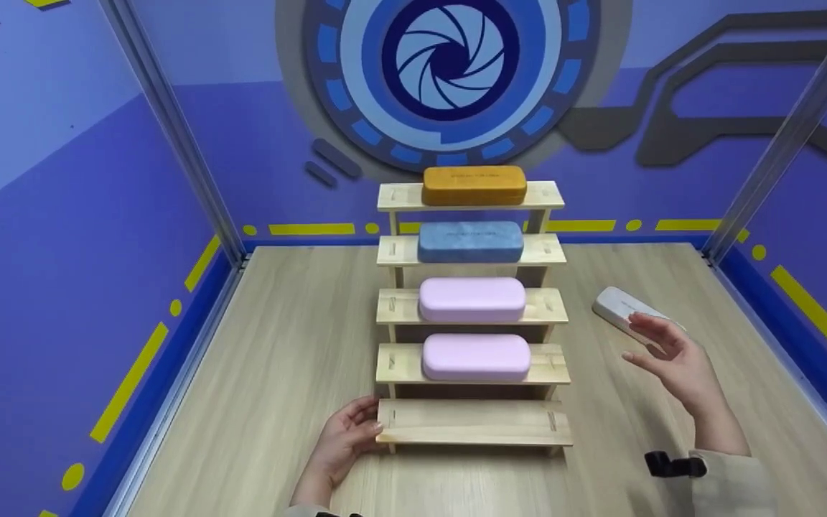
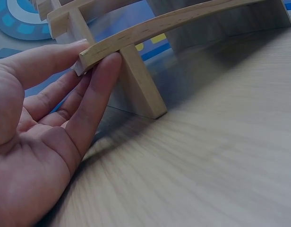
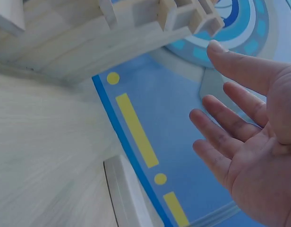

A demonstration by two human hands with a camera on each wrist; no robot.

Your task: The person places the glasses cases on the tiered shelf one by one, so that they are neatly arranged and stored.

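Observation:
A wooden stepped display rack [image 1: 474, 422] stands in the middle. My left hand [image 1: 344, 439] pinches the left end of its lowest step, thumb on top and fingers beneath, as the left wrist view shows at the step's corner [image 2: 105, 49]. On the upper steps sit an orange glasses case [image 1: 474, 187], a blue glasses case [image 1: 471, 243] and two pink glasses cases [image 1: 472, 299], [image 1: 476, 357], one per step. My right hand [image 1: 679, 366] hovers at the right with fingers spread and holds nothing. Partly behind it lies a white glasses case [image 1: 618, 305] on the table.
The wood-grain table [image 1: 291, 323] is bounded by a blue printed back wall [image 1: 241, 143] and side walls. Metal posts [image 1: 176, 136] rise at the back corners. A black clip-like piece [image 1: 674, 465] sits at the right sleeve [image 1: 733, 485].

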